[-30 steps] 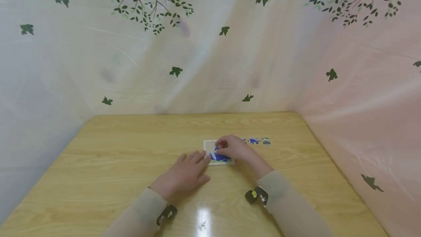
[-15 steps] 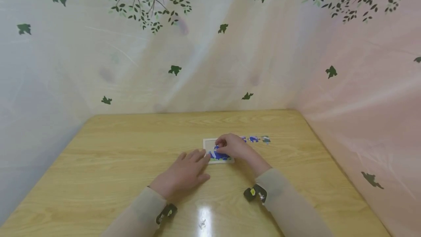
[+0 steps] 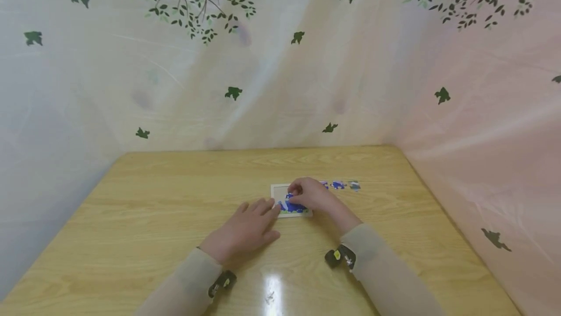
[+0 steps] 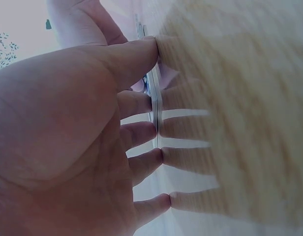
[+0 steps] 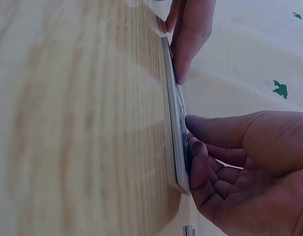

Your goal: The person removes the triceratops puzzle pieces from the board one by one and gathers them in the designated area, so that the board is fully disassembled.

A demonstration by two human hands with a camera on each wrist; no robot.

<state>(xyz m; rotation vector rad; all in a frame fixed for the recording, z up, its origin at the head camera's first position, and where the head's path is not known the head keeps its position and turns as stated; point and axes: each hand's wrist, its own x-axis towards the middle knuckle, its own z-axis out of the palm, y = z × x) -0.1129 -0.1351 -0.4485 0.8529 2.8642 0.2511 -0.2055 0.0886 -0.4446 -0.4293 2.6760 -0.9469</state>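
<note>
A small jigsaw puzzle in a white-rimmed tray point(image 3: 280, 186) lies flat on the table, its lower part filled with blue and green pieces and its upper left bare. My left hand point(image 3: 245, 228) is spread, with its fingertips at the tray's left edge; the left wrist view shows them against the tray's side point(image 4: 156, 103). Over the tray's right half, my right hand point(image 3: 312, 195) pinches a blue puzzle piece point(image 3: 289, 196) between thumb and fingers. Seen from the right wrist, thumb and curled fingertips are right at the puzzle's surface point(image 5: 180, 118); most of the piece is hidden.
Several loose puzzle pieces point(image 3: 338, 185) lie in a row right of the tray, partly behind the right hand. The wooden table point(image 3: 153, 209) ends at a pale curtain point(image 3: 263, 126) printed with leaves and birds. Both wrists wear small black cameras point(image 3: 222, 283).
The head view has shifted slightly. The right fingers stay at nearly the same spot over the tray, with only a tiny movement, and the left hand has kept its place.
</note>
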